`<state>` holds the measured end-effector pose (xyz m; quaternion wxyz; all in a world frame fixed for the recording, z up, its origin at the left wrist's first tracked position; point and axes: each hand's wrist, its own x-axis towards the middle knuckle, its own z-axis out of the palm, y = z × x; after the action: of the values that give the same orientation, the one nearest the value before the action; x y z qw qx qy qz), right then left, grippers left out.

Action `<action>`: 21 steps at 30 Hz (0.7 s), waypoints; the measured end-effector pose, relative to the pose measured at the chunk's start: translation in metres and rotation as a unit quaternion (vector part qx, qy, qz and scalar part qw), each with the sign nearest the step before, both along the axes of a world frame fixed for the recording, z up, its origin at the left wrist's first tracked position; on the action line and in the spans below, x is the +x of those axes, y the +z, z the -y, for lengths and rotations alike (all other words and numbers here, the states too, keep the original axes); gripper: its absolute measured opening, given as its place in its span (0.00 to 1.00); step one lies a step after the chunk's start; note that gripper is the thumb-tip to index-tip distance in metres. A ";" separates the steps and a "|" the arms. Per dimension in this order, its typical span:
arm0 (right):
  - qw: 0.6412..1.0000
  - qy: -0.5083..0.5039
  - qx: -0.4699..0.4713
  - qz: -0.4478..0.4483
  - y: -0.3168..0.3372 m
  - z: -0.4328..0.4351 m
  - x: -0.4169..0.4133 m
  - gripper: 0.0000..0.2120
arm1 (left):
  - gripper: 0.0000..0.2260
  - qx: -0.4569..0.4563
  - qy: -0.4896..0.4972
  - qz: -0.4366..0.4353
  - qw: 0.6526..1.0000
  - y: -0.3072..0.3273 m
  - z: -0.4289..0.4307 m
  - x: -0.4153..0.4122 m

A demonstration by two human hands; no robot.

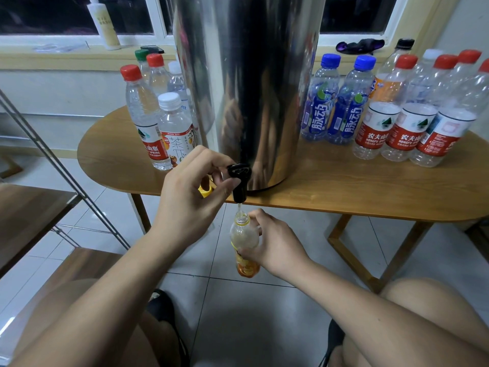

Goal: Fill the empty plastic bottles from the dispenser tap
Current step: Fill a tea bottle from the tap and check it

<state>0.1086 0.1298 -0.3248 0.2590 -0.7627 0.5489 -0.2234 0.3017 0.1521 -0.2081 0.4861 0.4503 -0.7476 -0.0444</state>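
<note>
A rounded wooden table [330, 186] runs beyond both sets of fingers, its near edge just behind them

On it stands the tall steel dispenser [251, 75], rising directly behind the left fingertips

Well to the right of the fingers and further back, the right group of bottles [412, 128] crowds the tabletop, all capped: red, white and black caps at the far side, two blue caps nearest the dispenser

The left group of bottles [148, 115], smaller and also capped, stands beyond the left knuckles, with red, green and white caps

The left hand [190, 192] reaches up to the table edge, with its forefinger and thumb curled round the tap and clamped on it; the other fingers are folded in beneath

The right hand [275, 245] sits lower, below the table edge, its fingers and thumb wrapped tight round the held bottle

The held bottle [243, 237], clear with an orange label, is upright and uncapped, with its mouth just under the left thumb and straight below the spout

The black tap [239, 181] juts from the foot of the dispenser, between the left forefinger and thumb

A yellow cap [205, 191] lies on the table edge, half hidden behind the left fingers

A thin stream of water [239, 206] falls from the spout into the bottle mouth, just above the right fingertips
</note>
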 end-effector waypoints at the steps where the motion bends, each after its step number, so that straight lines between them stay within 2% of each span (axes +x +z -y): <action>1: 1.000 0.000 0.001 -0.002 0.000 0.000 0.000 0.27 | 0.08 -0.001 -0.001 0.001 1.000 0.000 0.000 0.000; 21: 1.000 -0.003 -0.002 -0.002 0.000 0.000 0.000 0.28 | 0.08 -0.004 -0.004 0.000 1.000 -0.001 0.001 0.001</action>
<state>0.1091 0.1300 -0.3244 0.2556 -0.7623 0.5508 -0.2238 0.3024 0.1514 -0.2086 0.4877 0.4453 -0.7496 -0.0440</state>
